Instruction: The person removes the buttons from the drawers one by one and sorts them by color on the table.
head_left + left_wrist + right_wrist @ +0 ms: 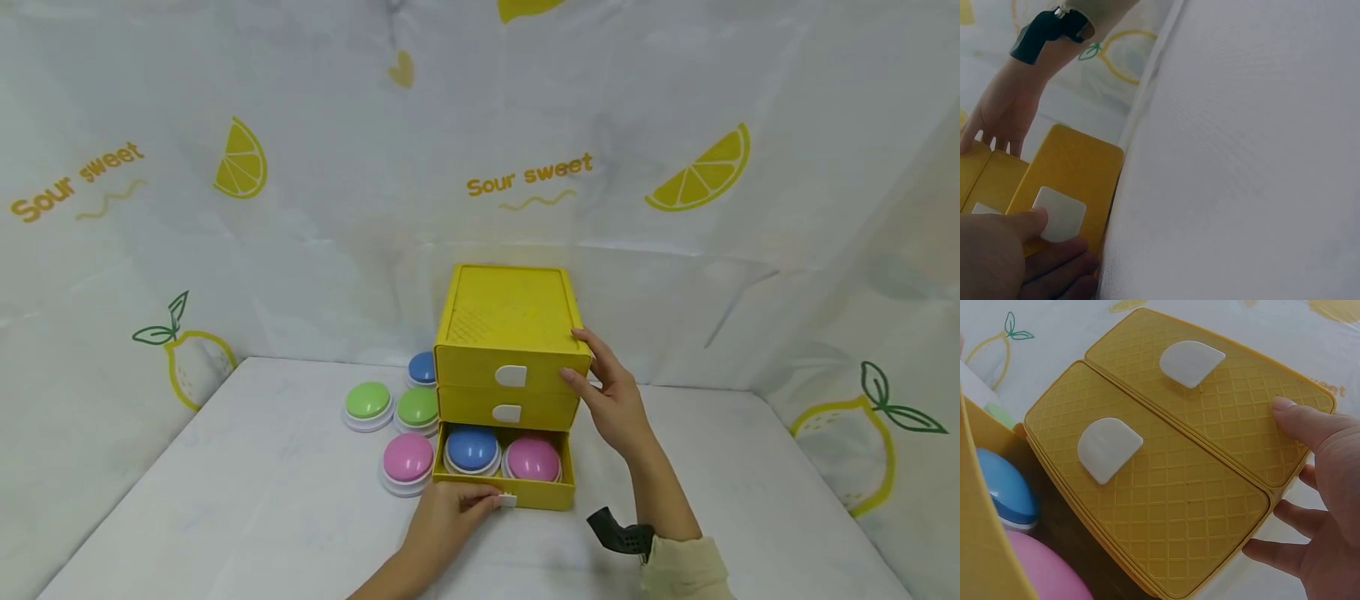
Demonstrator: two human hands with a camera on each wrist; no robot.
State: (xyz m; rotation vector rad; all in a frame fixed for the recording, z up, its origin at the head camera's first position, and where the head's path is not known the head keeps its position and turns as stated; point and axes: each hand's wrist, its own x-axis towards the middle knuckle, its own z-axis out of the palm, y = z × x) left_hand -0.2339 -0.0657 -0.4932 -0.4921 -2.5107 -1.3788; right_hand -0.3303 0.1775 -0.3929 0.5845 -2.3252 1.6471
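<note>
A yellow three-drawer cabinet (513,308) stands on the table, its bottom drawer (547,497) pulled out. Inside that drawer sit a blue push-button (472,448) and a pink push-button (534,460), side by side on white bases. My left hand (447,518) pinches the drawer's white tab handle (1063,215), thumb at its edge and fingers beneath. At the cabinet's front right corner, my right hand (617,408) holds the body; the thumb rests on the top drawer's front (1235,394) and the other fingers lie along the top and side. Both upper drawers are closed.
Left of the cabinet stand a pink button (407,458), two green ones, the outer green button (367,401) and the nearer green button (417,407), and a partly hidden blue button (422,367). A lemon-printed cloth (337,250) hangs behind the white table (225,500).
</note>
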